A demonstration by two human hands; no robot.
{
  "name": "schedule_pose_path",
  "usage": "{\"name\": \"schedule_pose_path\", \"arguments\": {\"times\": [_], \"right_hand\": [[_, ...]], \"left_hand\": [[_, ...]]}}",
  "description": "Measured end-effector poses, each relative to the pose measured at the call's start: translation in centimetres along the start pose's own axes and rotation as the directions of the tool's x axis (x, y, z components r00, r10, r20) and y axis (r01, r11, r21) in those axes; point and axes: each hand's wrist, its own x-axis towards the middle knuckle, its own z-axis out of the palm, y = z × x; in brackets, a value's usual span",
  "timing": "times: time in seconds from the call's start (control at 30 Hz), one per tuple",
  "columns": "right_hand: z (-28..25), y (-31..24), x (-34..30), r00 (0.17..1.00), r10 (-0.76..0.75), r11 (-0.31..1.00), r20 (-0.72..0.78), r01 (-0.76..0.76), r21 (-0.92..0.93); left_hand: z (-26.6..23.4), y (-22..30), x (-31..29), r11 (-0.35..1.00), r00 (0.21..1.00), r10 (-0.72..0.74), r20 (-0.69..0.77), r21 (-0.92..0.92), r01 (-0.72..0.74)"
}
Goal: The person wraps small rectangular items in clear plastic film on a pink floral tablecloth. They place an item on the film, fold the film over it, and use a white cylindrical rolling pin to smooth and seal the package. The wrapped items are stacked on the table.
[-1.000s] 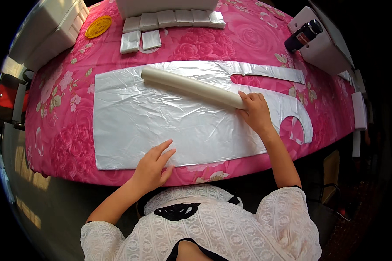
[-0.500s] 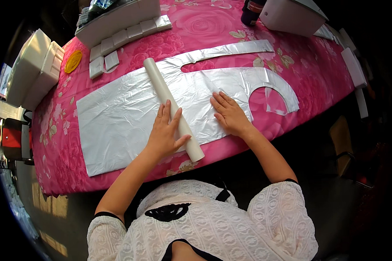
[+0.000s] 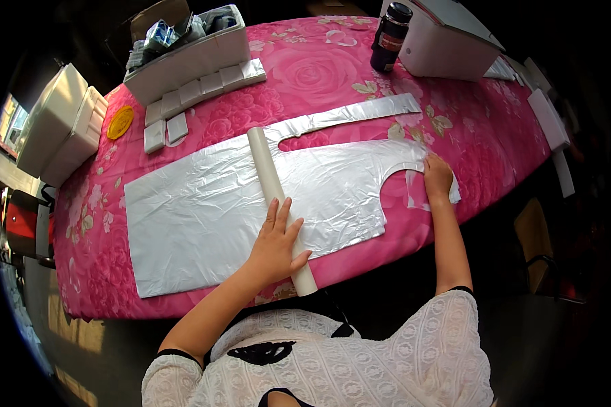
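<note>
At left on a worktop (image 3: 312, 68) spread with pink rose-patterned cloth, a yellow dish (image 3: 120, 123) sits near a row of small white packets (image 3: 210, 83). Nearer the person, a silvery plastic sheet (image 3: 190, 217) lies crinkled, its plain edge to the left and two strap-like strips to the right. A pale tube (image 3: 271, 180) crosses its middle at a slant, the near end reaching past the sheet's near edge. The left hand (image 3: 276, 244) rests palm down on the tube's near half, fingers loosely spread and not wrapped around it. Even, light pressure there should keep the tube from rolling and the film from creeping. Farther right, the far strip (image 3: 349, 117) stretches out straight, with a dark bottle (image 3: 392, 37) beyond it. The right hand (image 3: 438, 179), fingers bent and close together, is at the curved near strip (image 3: 404, 154); whether it pinches the film cannot be told. Good handling here likely means easing that strip outward flat, without a sharp tug, since thin film could stretch or drag the wrinkles toward the tube.
</note>
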Motion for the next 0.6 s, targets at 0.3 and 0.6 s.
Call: {"name": "schedule_pose_path", "arguments": {"times": [0.3,0.6], "right_hand": [[-7.7,-13.8,-1.5,0.998,-0.002,0.903,0.061,-0.024,0.428],[-10.9,-29.1,-13.8,0.679,-0.690,0.495,0.249,0.191,0.848]], "left_hand": [[0.0,0.6,0.4,0.996,0.999,0.029,0.032,0.078,-0.031],[-2.9,-3.8,-0.6,-0.042,0.820,-0.315,0.477,-0.871,0.490]]}}
